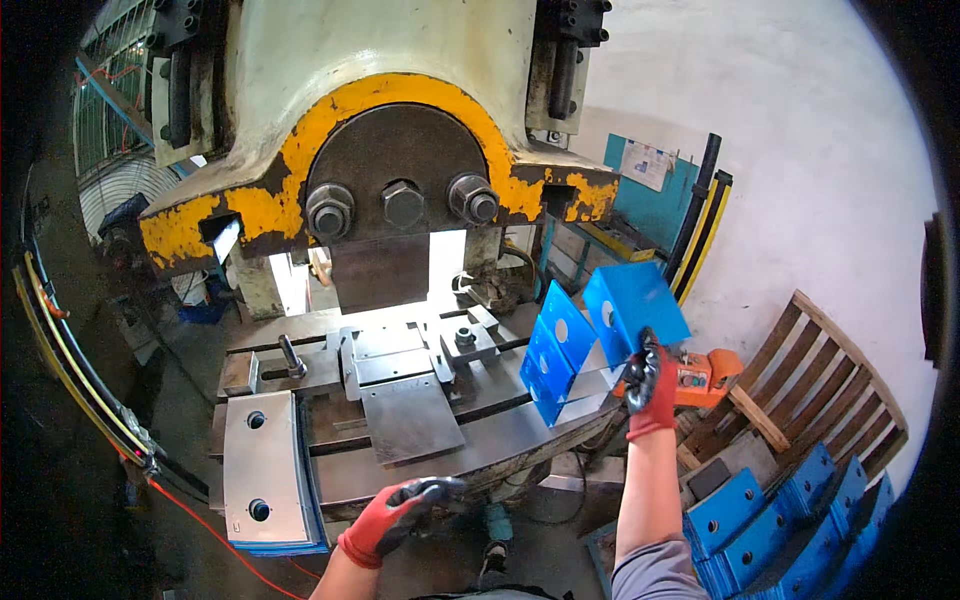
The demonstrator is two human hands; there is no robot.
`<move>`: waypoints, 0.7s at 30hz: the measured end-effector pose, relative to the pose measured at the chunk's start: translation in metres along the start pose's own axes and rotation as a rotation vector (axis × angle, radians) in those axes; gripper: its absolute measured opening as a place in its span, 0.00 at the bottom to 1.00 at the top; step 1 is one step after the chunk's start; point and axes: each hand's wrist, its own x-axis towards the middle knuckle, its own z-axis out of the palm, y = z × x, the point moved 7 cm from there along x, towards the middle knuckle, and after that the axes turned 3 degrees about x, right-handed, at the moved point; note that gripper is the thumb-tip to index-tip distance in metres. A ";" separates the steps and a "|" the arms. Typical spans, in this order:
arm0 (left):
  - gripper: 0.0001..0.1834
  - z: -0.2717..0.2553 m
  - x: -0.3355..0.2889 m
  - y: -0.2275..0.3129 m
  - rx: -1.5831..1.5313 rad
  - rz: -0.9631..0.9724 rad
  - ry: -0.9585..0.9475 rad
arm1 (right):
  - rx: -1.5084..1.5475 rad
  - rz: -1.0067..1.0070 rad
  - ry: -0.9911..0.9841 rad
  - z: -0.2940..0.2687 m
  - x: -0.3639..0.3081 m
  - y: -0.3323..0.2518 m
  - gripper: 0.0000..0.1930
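A blue bent sheet-metal panel [645, 300] with a round hole is raised at the right end of the press table. My right hand [650, 385], in a red glove with a black palm, is closed on the panel's lower edge. Just left of it, another blue bent panel [558, 345] with round holes stands upright on the table. My left hand [400, 512], gloved alike, hovers before the table's front edge, fingers loosely stretched and holding nothing visible. The metal die [392, 350] lies between the hands' far sides, with a flat steel plate [412, 418] in front of it.
The press ram [400, 150], yellow-edged with large bolts, hangs over the die. A stack of flat sheet-metal panels [262, 470] sits at the table's left front. An orange control box [705, 375] stands at right, near a wooden pallet [810, 370] and stacked blue panels [755, 540].
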 end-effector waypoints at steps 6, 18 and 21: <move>0.25 -0.003 -0.058 -0.014 0.025 -0.041 0.048 | -0.034 0.080 -0.015 0.021 0.027 0.036 0.13; 0.22 -0.046 -0.173 -0.107 0.368 0.152 0.456 | 0.175 0.252 -0.192 0.032 -0.004 0.047 0.10; 0.20 -0.036 -0.180 -0.124 -0.181 -0.164 0.658 | -0.032 0.052 -0.085 0.000 -0.041 0.054 0.14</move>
